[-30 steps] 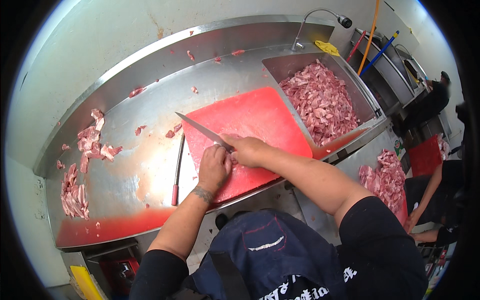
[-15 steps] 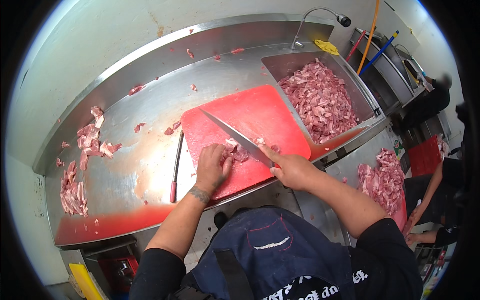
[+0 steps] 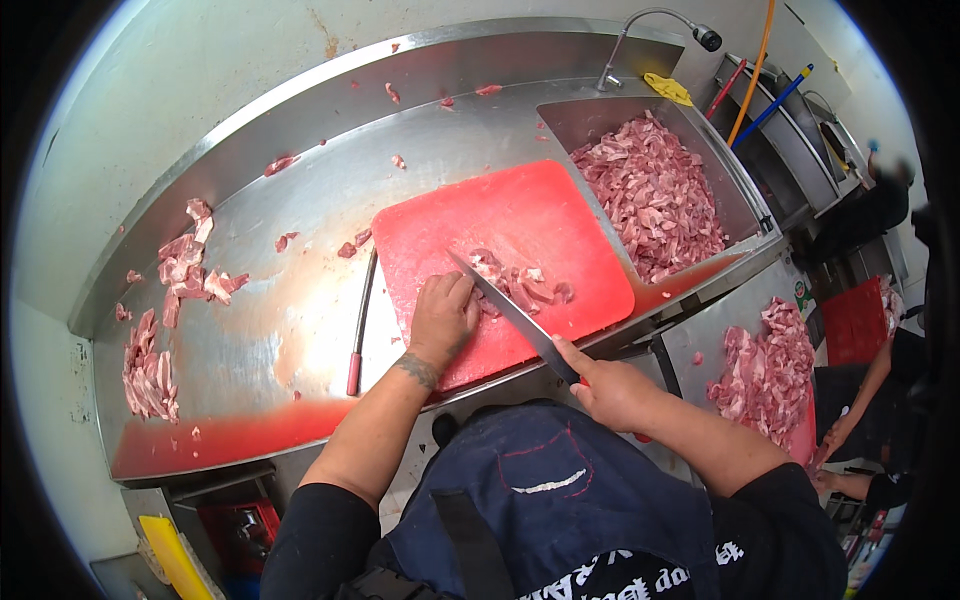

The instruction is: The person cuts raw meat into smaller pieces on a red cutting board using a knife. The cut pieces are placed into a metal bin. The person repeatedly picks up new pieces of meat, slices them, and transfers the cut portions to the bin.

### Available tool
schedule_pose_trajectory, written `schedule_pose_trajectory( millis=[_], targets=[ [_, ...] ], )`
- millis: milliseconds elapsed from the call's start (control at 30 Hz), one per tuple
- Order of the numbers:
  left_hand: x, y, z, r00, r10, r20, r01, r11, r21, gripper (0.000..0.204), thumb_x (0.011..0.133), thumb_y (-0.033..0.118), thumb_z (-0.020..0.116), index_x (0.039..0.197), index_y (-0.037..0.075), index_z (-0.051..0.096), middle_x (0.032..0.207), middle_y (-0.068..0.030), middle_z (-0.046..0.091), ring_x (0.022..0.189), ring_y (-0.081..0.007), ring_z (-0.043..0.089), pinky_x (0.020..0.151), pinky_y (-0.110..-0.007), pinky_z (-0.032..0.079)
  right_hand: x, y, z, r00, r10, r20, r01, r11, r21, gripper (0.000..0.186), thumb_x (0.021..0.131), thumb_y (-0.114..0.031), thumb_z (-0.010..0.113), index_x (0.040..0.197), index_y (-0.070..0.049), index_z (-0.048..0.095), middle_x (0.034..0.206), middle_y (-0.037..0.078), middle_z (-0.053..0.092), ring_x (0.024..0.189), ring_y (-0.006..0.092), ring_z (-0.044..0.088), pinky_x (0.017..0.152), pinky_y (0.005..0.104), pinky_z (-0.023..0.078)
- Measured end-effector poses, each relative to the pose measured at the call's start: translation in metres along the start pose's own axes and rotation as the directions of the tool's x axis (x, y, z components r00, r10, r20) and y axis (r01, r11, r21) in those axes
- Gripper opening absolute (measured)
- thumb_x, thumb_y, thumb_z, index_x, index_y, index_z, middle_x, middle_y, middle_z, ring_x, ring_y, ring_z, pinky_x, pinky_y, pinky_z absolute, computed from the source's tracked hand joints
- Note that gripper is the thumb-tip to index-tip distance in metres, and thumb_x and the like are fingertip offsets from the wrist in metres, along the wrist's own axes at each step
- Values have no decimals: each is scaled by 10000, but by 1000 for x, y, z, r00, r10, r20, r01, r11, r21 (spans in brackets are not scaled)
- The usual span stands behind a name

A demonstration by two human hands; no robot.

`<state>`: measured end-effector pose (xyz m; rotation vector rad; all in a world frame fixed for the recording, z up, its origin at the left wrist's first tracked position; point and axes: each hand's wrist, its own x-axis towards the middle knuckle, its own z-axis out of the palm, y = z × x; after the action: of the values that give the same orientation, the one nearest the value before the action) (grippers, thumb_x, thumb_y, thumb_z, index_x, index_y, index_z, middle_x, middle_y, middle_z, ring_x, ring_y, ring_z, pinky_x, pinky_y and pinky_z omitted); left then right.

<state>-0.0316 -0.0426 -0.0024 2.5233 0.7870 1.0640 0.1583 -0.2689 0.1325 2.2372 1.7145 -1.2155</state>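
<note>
On the red cutting board (image 3: 480, 210) lie cut pieces of raw meat (image 3: 530, 288), mostly on the right side of the blade. My right hand (image 3: 615, 392) is wrapped round the handle of a long kitchen knife (image 3: 520, 320). Its blade slants up and left across the board, passing close to the fingers of my left hand (image 3: 443, 318). Those fingers are curled and held together, pressing down on a bit of meat that shows between them and the blade; most of it is hidden. A sharpening steel with a red handle (image 3: 355, 372) lies left of the board.
Strips of meat (image 3: 150, 370) and chunks (image 3: 185, 265) lie at the steel counter's left. A sink (image 3: 745, 190) on the right holds a big heap of cut meat (image 3: 655, 200) beneath a faucet (image 3: 640, 25). At far right, another person's arm (image 3: 850, 420) is near more meat (image 3: 765, 370).
The knife has come back toward my body, its tip now nearer my left hand. More cut meat shows right of the blade. The whole view has shifted slightly.
</note>
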Motion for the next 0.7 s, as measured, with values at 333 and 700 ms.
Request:
schedule_pose_trajectory(
  millis=[333,700],
  targets=[
    [0,-10,-1,994,55,93,-54,998,-21,243,853,59,774,1088,36,714,1037,-155,715,964,-380,651,895,-483,537,132,-38,-13,913,-284,-294,306,952,31,787,1066,-242,590,1743,-192,192,1257,363,692,1140,502,693,974,553,555],
    [-70,-29,-67,951,-281,-126,255,949,-187,178,961,90,642,1098,-22,668,1002,-141,646,900,-297,625,868,-398,528,52,16,-9,952,-297,-70,278,938,-206,720,1071,-283,582,1725,-278,280,1267,269,722,1141,473,707,1009,547,557]
  ],
)
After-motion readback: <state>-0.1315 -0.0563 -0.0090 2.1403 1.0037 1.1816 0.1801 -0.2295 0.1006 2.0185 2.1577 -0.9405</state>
